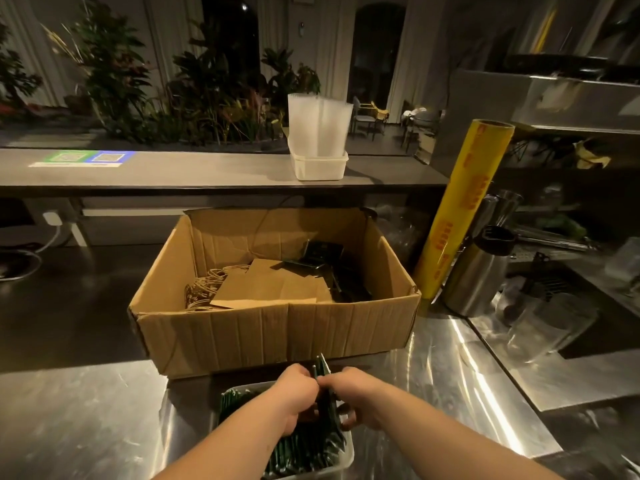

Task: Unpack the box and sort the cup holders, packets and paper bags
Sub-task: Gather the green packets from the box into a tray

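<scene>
Left hand (294, 393) and right hand (358, 396) together pinch a sheaf of dark green flat packets (322, 370) upright over the clear plastic tray (348, 453) at the steel bench's (104, 410) near edge. The packets look light, slick and floppy, so they are best squeezed by their flat faces.

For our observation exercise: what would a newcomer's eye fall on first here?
The open cardboard box sits mid-counter, with brown paper bags inside. In front of it, the left hand and right hand grip green packets above a tray of them. A yellow roll leans right of the box.
</scene>
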Motion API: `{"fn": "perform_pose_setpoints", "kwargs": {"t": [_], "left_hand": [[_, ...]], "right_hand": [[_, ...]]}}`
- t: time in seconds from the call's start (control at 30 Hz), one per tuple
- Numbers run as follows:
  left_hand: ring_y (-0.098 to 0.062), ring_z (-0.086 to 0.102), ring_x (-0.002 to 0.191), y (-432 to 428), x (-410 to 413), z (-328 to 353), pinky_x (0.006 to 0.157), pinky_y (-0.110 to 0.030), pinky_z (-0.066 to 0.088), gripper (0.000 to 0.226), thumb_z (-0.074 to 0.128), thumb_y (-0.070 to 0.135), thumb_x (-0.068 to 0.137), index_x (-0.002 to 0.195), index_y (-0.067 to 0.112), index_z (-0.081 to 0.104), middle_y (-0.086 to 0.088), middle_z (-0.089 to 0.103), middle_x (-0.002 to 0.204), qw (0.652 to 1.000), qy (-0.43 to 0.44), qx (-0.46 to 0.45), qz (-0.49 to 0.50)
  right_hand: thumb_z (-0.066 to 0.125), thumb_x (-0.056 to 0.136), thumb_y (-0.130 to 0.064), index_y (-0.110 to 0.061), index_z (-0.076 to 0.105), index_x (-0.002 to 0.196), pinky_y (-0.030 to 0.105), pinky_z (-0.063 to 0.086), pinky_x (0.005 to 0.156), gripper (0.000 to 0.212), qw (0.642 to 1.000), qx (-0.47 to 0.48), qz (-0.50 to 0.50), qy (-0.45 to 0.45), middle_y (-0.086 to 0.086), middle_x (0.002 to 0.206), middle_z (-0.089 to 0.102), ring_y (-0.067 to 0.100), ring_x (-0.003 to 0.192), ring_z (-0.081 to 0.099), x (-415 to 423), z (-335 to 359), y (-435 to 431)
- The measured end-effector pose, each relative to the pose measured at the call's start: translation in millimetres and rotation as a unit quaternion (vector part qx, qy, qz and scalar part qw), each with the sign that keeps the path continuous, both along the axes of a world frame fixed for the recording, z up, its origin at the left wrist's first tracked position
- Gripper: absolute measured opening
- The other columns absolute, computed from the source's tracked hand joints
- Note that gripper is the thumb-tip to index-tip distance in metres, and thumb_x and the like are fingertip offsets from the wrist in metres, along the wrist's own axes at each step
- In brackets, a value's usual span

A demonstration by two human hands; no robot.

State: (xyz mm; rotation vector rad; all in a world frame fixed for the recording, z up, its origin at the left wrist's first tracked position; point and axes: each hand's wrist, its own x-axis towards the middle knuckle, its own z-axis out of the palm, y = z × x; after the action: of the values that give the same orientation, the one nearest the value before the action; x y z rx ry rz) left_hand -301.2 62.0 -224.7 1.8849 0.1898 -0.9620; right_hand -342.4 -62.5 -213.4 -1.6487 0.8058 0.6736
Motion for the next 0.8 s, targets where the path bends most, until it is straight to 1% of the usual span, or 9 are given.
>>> {"fn": "perform_pose_setpoints", "kwargs": {"t": [0.07, 0.1, 0.2, 0.33, 0.47, 0.57, 0.67, 0.73, 0.8], "left_hand": [[-0.026, 0.062, 0.101, 1.3, 0.9, -3.7, 0.09, -0.042, 0.059, 0.036, 0.051, 0.01, 0.099, 0.134, 0.02, 0.049, -0.011, 0.059, 0.113, 0.999, -0.024, 0.034, -0.027], [-0.026, 0.061, 0.102, 1.5, 2.4, -7.4, 0.092, -0.042, 0.058, 0.036, 0.052, 0.01, 0.099, 0.134, 0.019, 0.049, -0.01, 0.058, 0.113, 0.998, -0.035, 0.045, -0.037], [-0.027, 0.061, 0.104, 1.9, 3.3, -13.1, 0.098, -0.048, 0.056, 0.037, 0.054, 0.013, 0.094, 0.131, 0.019, 0.05, -0.01, 0.06, 0.111, 0.994, -0.048, 0.08, -0.065], [-0.026, 0.061, 0.104, 3.0, 3.1, -12.1, 0.099, -0.046, 0.055, 0.037, 0.058, 0.013, 0.093, 0.128, 0.021, 0.051, -0.009, 0.061, 0.112, 0.988, -0.065, 0.104, -0.091], [-0.024, 0.061, 0.101, 5.9, 3.9, -16.4, 0.095, -0.044, 0.058, 0.034, 0.059, 0.011, 0.095, 0.125, 0.024, 0.05, -0.008, 0.06, 0.112, 0.987, -0.07, 0.114, -0.088], [-0.024, 0.062, 0.1, 7.7, 5.3, -21.8, 0.092, -0.043, 0.059, 0.033, 0.069, 0.013, 0.09, 0.116, 0.025, 0.053, -0.007, 0.061, 0.108, 0.988, -0.071, 0.108, -0.08], [-0.026, 0.065, 0.098, 7.9, 5.8, -25.9, 0.089, -0.045, 0.061, 0.033, 0.077, 0.011, 0.086, 0.108, 0.024, 0.056, -0.008, 0.064, 0.104, 0.99, -0.069, 0.097, -0.07], [-0.024, 0.065, 0.097, 7.7, 7.7, -27.7, 0.087, -0.042, 0.062, 0.032, 0.079, 0.015, 0.086, 0.109, 0.024, 0.058, -0.006, 0.064, 0.104, 0.986, -0.073, 0.115, -0.093], [-0.023, 0.067, 0.094, 6.9, 10.1, -27.9, 0.082, -0.039, 0.064, 0.031, 0.078, 0.021, 0.089, 0.114, 0.022, 0.06, -0.006, 0.066, 0.104, 0.981, -0.065, 0.135, -0.121]], "right_hand": [[0.062, 0.1, -0.03, -0.012, 0.059, 0.107, 0.039, 0.058, 0.093, 0.019, 0.999, -0.047, 0.009, -0.004, 0.008, 0.113, 0.063, 0.024, 0.111, 0.062, 2.9, -2.8, 1.4], [0.064, 0.098, -0.027, -0.012, 0.057, 0.107, 0.039, 0.059, 0.091, 0.019, 0.998, -0.065, 0.016, 0.001, 0.009, 0.114, 0.063, 0.025, 0.111, 0.063, 4.8, -4.3, 1.4], [0.067, 0.094, -0.023, -0.009, 0.059, 0.112, 0.043, 0.063, 0.087, 0.024, 0.994, -0.087, 0.056, 0.033, 0.015, 0.115, 0.07, 0.029, 0.102, 0.073, 8.5, -6.6, 0.8], [0.066, 0.096, -0.02, -0.005, 0.06, 0.124, 0.048, 0.064, 0.083, 0.032, 0.991, -0.086, 0.089, 0.05, 0.016, 0.115, 0.071, 0.031, 0.095, 0.076, 7.2, -11.5, -1.1], [0.067, 0.096, -0.016, -0.011, 0.056, 0.125, 0.048, 0.063, 0.087, 0.031, 0.991, -0.081, 0.107, 0.026, 0.015, 0.117, 0.071, 0.029, 0.1, 0.075, 5.9, -16.8, 0.0], [0.068, 0.095, -0.012, -0.009, 0.057, 0.128, 0.045, 0.063, 0.087, 0.034, 0.981, -0.137, 0.134, 0.01, 0.014, 0.117, 0.07, 0.025, 0.103, 0.073, 5.3, -18.4, -0.1], [0.069, 0.096, -0.017, -0.007, 0.056, 0.125, 0.043, 0.064, 0.082, 0.033, 0.97, -0.197, 0.14, -0.004, 0.017, 0.113, 0.069, 0.024, 0.09, 0.072, 2.9, -20.4, -3.0], [0.072, 0.094, -0.021, -0.009, 0.055, 0.124, 0.042, 0.065, 0.079, 0.036, 0.967, -0.212, 0.139, -0.005, 0.016, 0.11, 0.069, 0.025, 0.087, 0.073, 1.9, -20.0, -4.7], [0.073, 0.094, -0.022, -0.01, 0.054, 0.124, 0.04, 0.065, 0.078, 0.038, 0.964, -0.22, 0.149, -0.003, 0.015, 0.109, 0.069, 0.026, 0.092, 0.075, 2.0, -19.3, -6.1]]}}
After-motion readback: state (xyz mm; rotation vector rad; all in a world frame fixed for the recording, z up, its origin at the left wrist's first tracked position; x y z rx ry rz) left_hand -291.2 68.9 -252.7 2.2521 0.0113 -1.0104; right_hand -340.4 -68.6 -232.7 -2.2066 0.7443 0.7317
